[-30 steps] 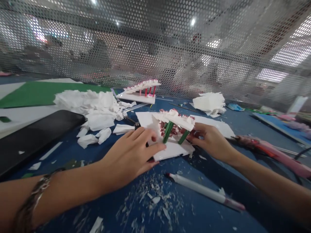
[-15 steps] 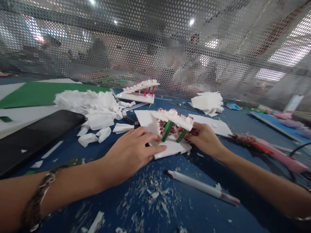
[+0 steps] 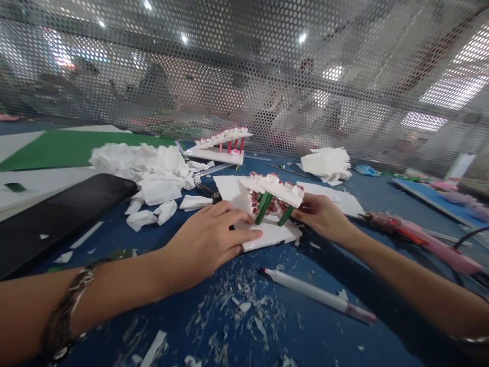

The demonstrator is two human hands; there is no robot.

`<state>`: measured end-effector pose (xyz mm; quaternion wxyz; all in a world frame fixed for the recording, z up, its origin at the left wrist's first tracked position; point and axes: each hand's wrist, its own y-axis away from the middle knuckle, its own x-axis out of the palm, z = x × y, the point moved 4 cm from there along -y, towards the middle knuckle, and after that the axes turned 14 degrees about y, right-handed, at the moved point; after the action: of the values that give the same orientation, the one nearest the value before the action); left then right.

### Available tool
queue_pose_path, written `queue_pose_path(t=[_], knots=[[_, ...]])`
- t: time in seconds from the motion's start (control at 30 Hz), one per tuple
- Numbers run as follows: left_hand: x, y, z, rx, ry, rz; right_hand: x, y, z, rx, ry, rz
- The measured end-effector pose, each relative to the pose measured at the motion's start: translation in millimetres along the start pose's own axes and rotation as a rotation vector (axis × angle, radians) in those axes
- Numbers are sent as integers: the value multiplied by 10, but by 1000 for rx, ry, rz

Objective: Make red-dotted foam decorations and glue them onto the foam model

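Observation:
A small white foam-board model (image 3: 272, 232) stands on the blue table in front of me. Green posts hold up its slanted top (image 3: 275, 188), which carries a row of white lumps with dark red bits. More dark red bits show beneath. My left hand (image 3: 208, 239) grips the base from the left, its thumb lying along the front. At the right side, my right hand (image 3: 323, 216) has its fingers closed by the end of the slanted top. Their tips are partly hidden, so what they pinch is unclear. A white marker pen (image 3: 317, 295) lies nearer to me.
Crumpled white tissue (image 3: 147, 165) and a black phone (image 3: 72, 214) lie at left. Behind stands a similar model (image 3: 217, 154) with red posts. A pink glue gun (image 3: 428, 237) rests at right, near another tissue stack (image 3: 326, 164). White scraps (image 3: 244, 307) litter the front. Perforated metal mesh (image 3: 237, 71) rises behind.
The view has shifted very slightly. Both hands stay at the model, which has hardly moved.

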<state>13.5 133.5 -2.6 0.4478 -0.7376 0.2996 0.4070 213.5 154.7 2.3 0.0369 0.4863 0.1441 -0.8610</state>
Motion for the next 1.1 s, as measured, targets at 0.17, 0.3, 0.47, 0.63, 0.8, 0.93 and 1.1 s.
queue_pose_path(t=[0.17, 0.3, 0.47, 0.63, 0.8, 0.93, 1.1], knots=[[2, 4, 13, 10, -11, -4, 3, -17, -35, 20, -58, 29], [0, 2, 21, 20, 12, -21, 16, -19, -22, 16, -20, 6], [-11, -4, 24, 25, 32, -26, 33, -8, -10, 46, 51, -55], [-29, 1, 23, 25, 17, -12, 17, 6, 26, 41, 150, -87], [-62, 37, 88, 4, 26, -19, -25, 20, 67, 17, 40, -11], [-71, 55, 160, -11, 34, -9, -41, 43, 60, 36, 40, 11], [-90, 55, 187, 7, 7, -19, -15, 59, 34, -26, 42, -4]])
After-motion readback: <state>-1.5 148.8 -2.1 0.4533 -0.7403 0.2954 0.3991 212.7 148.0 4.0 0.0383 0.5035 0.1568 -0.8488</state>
